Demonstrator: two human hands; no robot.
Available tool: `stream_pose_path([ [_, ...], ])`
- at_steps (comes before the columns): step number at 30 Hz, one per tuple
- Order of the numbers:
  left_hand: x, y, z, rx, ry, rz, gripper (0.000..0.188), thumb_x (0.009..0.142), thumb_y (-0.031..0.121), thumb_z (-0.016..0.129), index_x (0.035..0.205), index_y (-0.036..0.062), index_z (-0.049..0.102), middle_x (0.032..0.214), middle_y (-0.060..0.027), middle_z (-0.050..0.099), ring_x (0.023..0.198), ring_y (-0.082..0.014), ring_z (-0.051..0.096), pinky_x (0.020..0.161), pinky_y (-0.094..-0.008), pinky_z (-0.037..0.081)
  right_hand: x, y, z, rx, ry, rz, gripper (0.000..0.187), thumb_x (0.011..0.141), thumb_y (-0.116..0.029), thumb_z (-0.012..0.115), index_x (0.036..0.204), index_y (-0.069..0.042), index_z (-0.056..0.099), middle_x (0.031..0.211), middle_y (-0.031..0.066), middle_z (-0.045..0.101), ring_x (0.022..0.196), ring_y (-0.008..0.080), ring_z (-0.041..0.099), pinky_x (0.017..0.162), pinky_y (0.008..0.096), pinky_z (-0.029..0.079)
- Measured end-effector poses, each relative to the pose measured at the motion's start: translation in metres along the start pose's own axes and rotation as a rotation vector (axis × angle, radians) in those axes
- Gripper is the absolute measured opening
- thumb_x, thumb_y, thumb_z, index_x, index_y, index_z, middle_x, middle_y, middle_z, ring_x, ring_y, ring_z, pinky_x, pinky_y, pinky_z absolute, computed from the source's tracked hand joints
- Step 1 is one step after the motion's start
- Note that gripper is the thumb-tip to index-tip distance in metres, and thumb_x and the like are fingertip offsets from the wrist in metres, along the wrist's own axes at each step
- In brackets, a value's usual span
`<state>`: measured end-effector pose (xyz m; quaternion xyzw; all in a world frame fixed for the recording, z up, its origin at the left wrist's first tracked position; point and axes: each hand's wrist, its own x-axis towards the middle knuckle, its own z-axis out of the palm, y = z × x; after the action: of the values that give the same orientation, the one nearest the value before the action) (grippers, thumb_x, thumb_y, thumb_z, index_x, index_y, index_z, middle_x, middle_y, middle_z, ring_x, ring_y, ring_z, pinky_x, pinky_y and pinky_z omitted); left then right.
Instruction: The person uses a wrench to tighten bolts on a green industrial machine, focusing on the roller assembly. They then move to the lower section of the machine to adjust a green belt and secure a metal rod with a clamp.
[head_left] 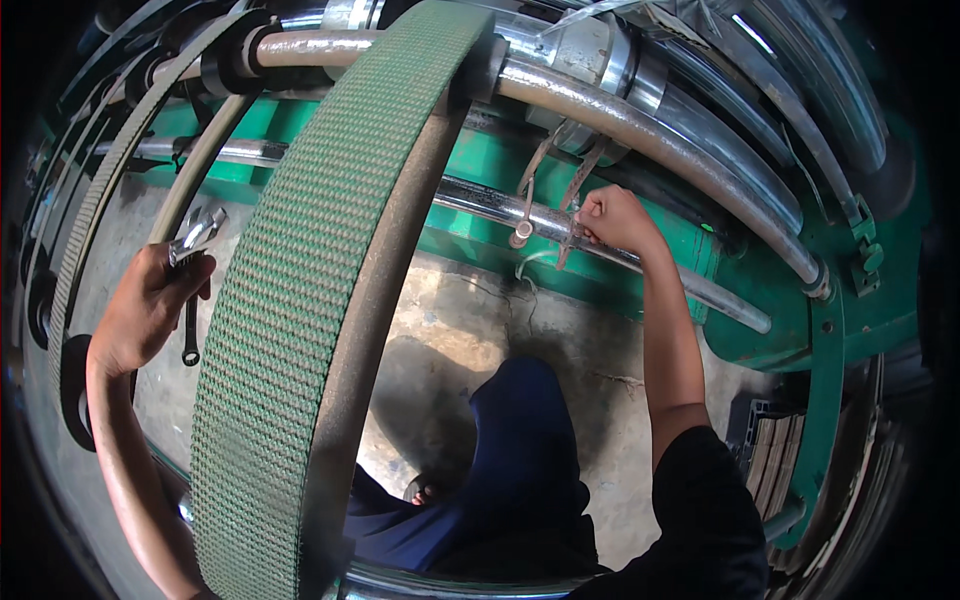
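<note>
At the left, my left hand (135, 310) is closed around a shiny steel wrench (200, 232). Below the fingers hangs a dark ring end (191, 352); whether it belongs to the same wrench or a second one I cannot tell. My right hand (617, 220) is closed in a pinch at a small metal bracket (568, 225) on the polished rod (480, 203). What its fingertips grip is hidden. Left of them a round-headed bolt (521, 234) sits on a similar bracket. Between my hands runs a broad green textured belt (330, 230).
Green machine frame (780, 320) lies behind and to the right. A long worn bar (640, 125) crosses above my right hand, with metal rollers (710, 150) beyond. Narrower belts (125, 170) run at the far left. Stacked brown sheets (775, 455) stand at the right above the concrete floor (450, 310).
</note>
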<state>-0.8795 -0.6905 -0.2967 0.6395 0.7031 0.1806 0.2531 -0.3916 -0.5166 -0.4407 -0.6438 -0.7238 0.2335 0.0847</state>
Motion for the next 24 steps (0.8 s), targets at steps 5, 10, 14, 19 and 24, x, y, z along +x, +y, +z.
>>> stream_pose_path([
  [5, 0.003, 0.004, 0.002, 0.041, 0.014, -0.02, 0.036, 0.097, 0.027, 0.061, 0.075, -0.0022, 0.06, 0.064, -0.0037, 0.052, 0.062, -0.0122, 0.047, 0.058, -0.0315, 0.038, -0.012, 0.049, 0.019, 0.941, -0.072, 0.004, 0.013, 0.09, -0.015, 0.062, 0.089, -0.003, 0.064, 0.077, 0.0016, 0.062, 0.064, 0.0086, 0.054, 0.056, 0.0242, 0.042],
  [10, 0.003, 0.002, 0.002, 0.043, -0.004, -0.057, 0.037, 0.097, 0.028, 0.061, 0.075, -0.0023, 0.061, 0.064, -0.0033, 0.052, 0.062, -0.012, 0.046, 0.057, -0.0314, 0.038, -0.031, 0.025, 0.018, 1.361, -0.115, 0.105, 0.02, 0.091, -0.024, 0.065, 0.087, -0.004, 0.064, 0.074, -0.0007, 0.059, 0.059, 0.0053, 0.046, 0.054, 0.022, 0.035],
  [14, 0.003, 0.005, 0.002, 0.064, 0.004, -0.073, 0.036, 0.097, 0.027, 0.061, 0.075, -0.0023, 0.061, 0.064, -0.0034, 0.052, 0.063, -0.0115, 0.047, 0.058, -0.0312, 0.038, -0.041, 0.019, 0.016, 1.273, -0.021, 0.074, 0.027, 0.092, -0.029, 0.064, 0.091, -0.002, 0.067, 0.069, -0.002, 0.056, 0.055, 0.0053, 0.044, 0.053, 0.0212, 0.033],
  [19, 0.005, 0.001, 0.003, 0.058, 0.017, -0.064, 0.035, 0.097, 0.027, 0.061, 0.078, -0.0024, 0.061, 0.066, -0.0045, 0.055, 0.065, -0.0116, 0.05, 0.06, -0.0308, 0.041, -0.055, 0.02, 0.026, 1.057, 0.228, -0.163, 0.035, 0.093, -0.034, 0.062, 0.1, 0.0, 0.071, 0.065, -0.0032, 0.054, 0.054, 0.0056, 0.043, 0.055, 0.0212, 0.031],
  [24, 0.002, 0.007, 0.003, 0.073, 0.018, -0.086, 0.035, 0.097, 0.027, 0.06, 0.08, -0.0028, 0.06, 0.068, -0.0048, 0.057, 0.066, -0.0124, 0.051, 0.062, -0.0315, 0.042, -0.068, 0.008, 0.003, 0.774, 0.037, -0.135, 0.035, 0.096, -0.031, 0.058, 0.102, 0.0, 0.072, 0.065, -0.0001, 0.057, 0.063, 0.008, 0.051, 0.067, 0.0234, 0.037],
])
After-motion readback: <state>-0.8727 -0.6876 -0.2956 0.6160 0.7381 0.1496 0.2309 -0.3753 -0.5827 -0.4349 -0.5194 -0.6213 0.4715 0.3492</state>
